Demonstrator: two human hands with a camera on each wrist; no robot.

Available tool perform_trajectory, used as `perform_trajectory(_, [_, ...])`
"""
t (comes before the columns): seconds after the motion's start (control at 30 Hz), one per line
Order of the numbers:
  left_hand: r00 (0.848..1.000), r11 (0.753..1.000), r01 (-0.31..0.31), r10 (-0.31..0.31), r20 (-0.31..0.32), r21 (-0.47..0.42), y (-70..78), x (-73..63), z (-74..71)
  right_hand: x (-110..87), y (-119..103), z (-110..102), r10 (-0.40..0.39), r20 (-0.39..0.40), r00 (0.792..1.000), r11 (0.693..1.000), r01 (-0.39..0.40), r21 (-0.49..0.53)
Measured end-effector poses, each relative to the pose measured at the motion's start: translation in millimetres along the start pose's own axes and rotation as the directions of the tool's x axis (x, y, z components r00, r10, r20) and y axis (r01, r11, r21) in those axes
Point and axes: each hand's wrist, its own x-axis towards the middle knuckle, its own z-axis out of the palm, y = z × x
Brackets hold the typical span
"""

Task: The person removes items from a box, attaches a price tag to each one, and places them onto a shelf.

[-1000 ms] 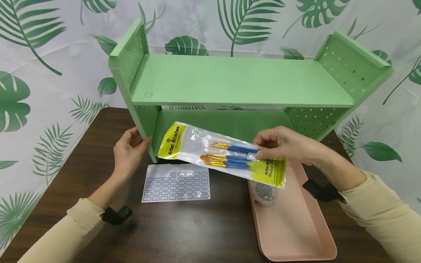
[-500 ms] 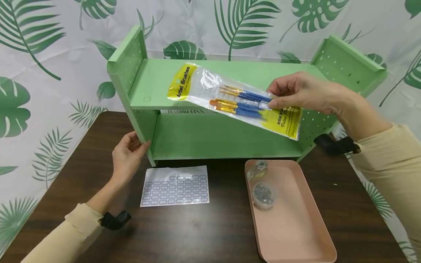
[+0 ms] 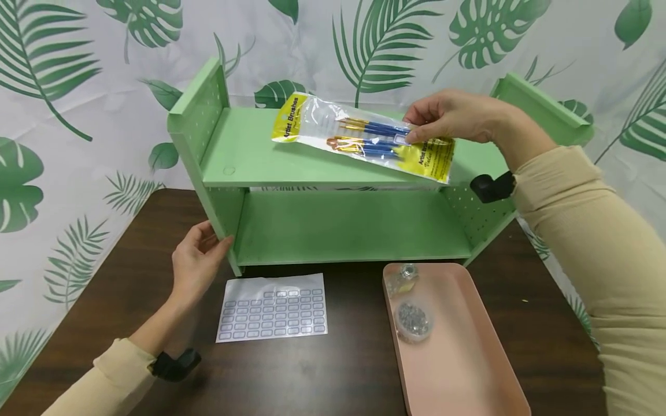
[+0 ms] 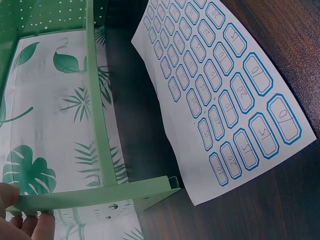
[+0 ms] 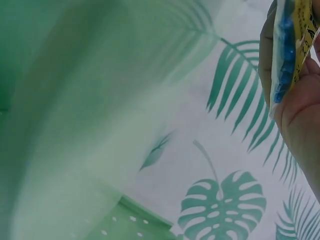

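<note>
My right hand (image 3: 458,118) pinches a clear and yellow packet of artist brushes (image 3: 322,120) near its right end, with thumb on top. Blue handles and gold ferrules show through the plastic. It is held at a slant over the upper board of a green two-tier shelf (image 3: 348,225). In the right wrist view the packet (image 5: 287,55) appears edge-on between thumb and fingers. Low on the shelf's left side panel, my left hand (image 3: 195,263) grips the front edge. The left wrist view has its thumb and fingertips (image 4: 45,227) on opposite sides of that panel.
A sheet of blue-bordered labels (image 3: 273,306), some with handwritten numbers, lies before the shelf. Right of it, a pink tray (image 3: 463,358) contains a round clear tub (image 3: 413,320) and a small clear bag (image 3: 402,280). Leaf-print cloth (image 3: 130,104) hangs behind.
My right hand has raised the brush packet from in front of the lower tier to over the upper board, moving it farther back. My left hand keeps its grip on the side panel.
</note>
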Motion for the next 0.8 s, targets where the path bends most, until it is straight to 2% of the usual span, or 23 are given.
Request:
perform_trajectory(0.33, [1.000, 1.000, -0.005, 0.005, 0.008, -0.019, -2.9, -4.8, -1.4, 21.7, 5.9, 2.8, -0.016, 0.024, 1.000, 1.000, 0.016, -0.016])
perform_trajectory(0.8, [1.000, 1.000, -0.027, 0.027, 0.003, -0.004, -1.9, -0.5, 0.3, 36.9, 0.8, 6.7, -0.022, -0.116, 0.993, 0.975, -0.004, -0.223])
